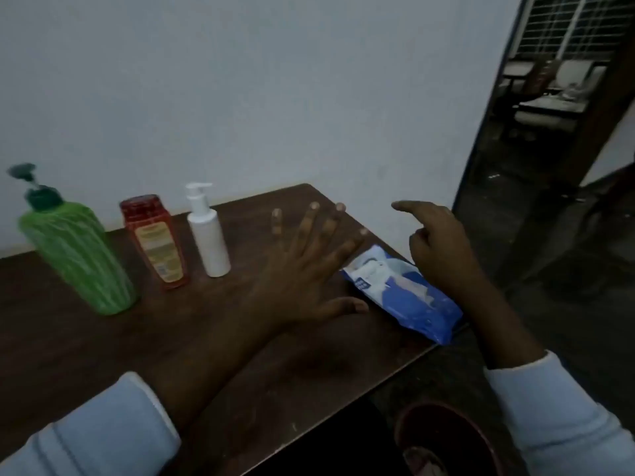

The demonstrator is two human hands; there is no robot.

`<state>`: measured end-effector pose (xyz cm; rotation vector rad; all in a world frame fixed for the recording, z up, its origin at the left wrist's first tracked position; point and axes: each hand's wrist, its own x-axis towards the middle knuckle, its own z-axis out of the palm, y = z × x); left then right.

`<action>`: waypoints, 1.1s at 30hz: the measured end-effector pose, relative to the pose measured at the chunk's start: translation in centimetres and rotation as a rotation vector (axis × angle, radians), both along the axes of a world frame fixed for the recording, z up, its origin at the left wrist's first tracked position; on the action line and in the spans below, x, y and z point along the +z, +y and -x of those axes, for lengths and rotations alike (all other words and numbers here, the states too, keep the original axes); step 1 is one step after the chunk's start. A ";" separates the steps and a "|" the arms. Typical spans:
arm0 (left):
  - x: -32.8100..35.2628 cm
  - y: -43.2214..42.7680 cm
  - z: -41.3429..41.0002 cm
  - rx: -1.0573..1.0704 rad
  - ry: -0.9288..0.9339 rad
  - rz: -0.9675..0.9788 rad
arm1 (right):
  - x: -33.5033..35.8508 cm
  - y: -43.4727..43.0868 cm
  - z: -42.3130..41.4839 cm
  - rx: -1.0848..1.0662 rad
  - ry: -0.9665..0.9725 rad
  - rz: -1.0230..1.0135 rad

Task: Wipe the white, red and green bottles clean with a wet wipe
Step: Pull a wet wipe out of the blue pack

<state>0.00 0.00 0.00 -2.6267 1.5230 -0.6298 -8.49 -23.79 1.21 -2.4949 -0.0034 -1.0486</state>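
Brown wood makes up the table (103, 355), pushed against a pale wall, with everything for the job set along its far half. Three bottles stand upright in a row near the wall, apart from one another and running down in size from left to right: the green bottle (77, 255) with its pump, the red bottle (154, 242) with a flat cap, then the slim white bottle (209, 235) with its pump. Lined up this way, each can be picked up in turn without knocking its neighbour.

Right of them, at the table's right edge, the blue pack of wet wipes (402, 293) lies flat — no wipe shows drawn from it yet, so I judge the wiping has not begun.

Both hands are at the pack rather than at the bottles. The left hand (302, 269) is spread over the table just beside the pack, fingers straight and fanned, gripping nothing; it looks placed to steady the pack. The right hand (439, 242) hangs above the pack's far end with forefinger stretched out and the other fingers loosely bent, holding nothing — probably going for the flap.
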 end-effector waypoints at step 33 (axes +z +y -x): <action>-5.9 -4.2 5.4 -0.066 0.523 -0.128 | 0.4 -1.0 0.4 0.107 0.352 -0.694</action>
